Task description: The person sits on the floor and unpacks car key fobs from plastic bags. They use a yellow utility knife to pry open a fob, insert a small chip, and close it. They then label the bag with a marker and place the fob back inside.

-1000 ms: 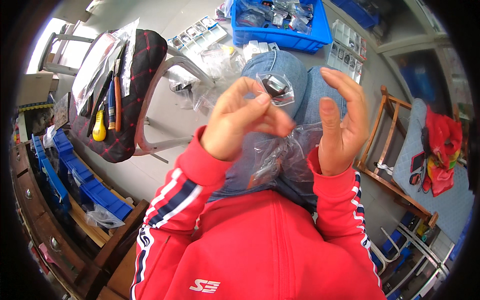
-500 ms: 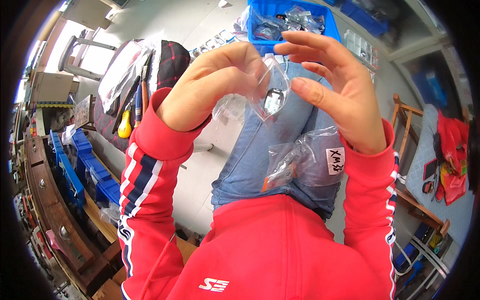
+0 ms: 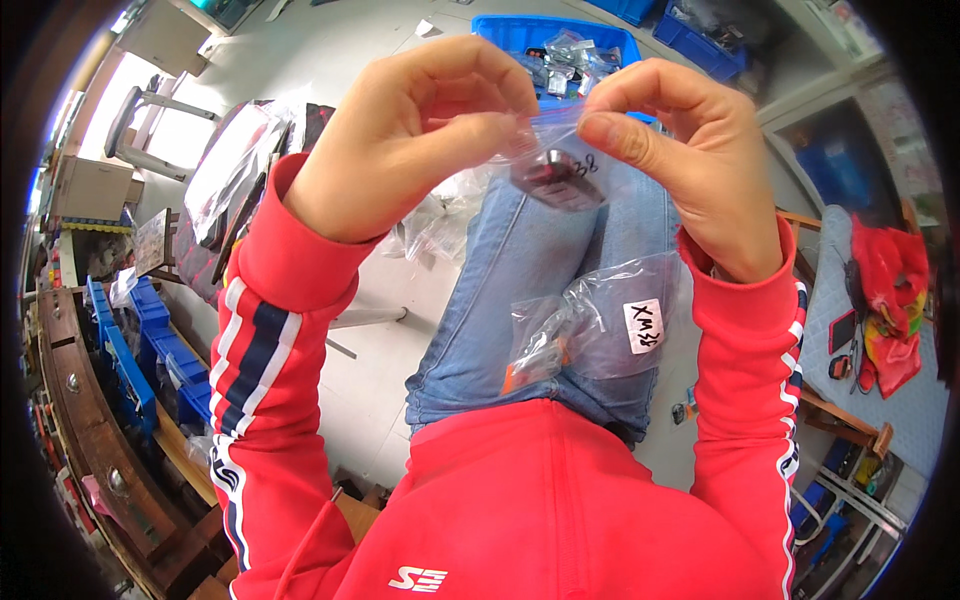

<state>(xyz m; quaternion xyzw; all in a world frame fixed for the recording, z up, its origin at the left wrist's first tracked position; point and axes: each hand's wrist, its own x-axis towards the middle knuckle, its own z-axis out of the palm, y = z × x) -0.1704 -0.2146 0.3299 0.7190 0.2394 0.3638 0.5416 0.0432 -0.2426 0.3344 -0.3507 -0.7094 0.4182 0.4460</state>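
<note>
Between my hands hangs a small clear zip bag point(image 3: 595, 190) with a dark, shiny rounded object point(image 3: 560, 178) inside and handwriting on the plastic. My left hand point(image 3: 420, 125) pinches one upper corner of the bag between thumb and fingers. At the opposite upper corner, my right hand point(image 3: 690, 150) pinches the plastic with thumb and forefinger. On my lap lies a larger clear bag point(image 3: 600, 310) with a white label, next to a smaller bag point(image 3: 535, 350) holding something orange.
Ahead on the floor stands a blue bin point(image 3: 500, 35) full of small bagged parts. A padded seat with plastic bags point(image 3: 230, 170) is at left, above a wooden drawer unit point(image 3: 95, 430) and blue trays point(image 3: 165, 350). A red cloth point(image 3: 890, 300) lies on a blue-covered surface at right.
My right hand, open half a second ago, now grips the bag's upper edge. The bag has turned and is spread between both hands, showing its handwriting.
</note>
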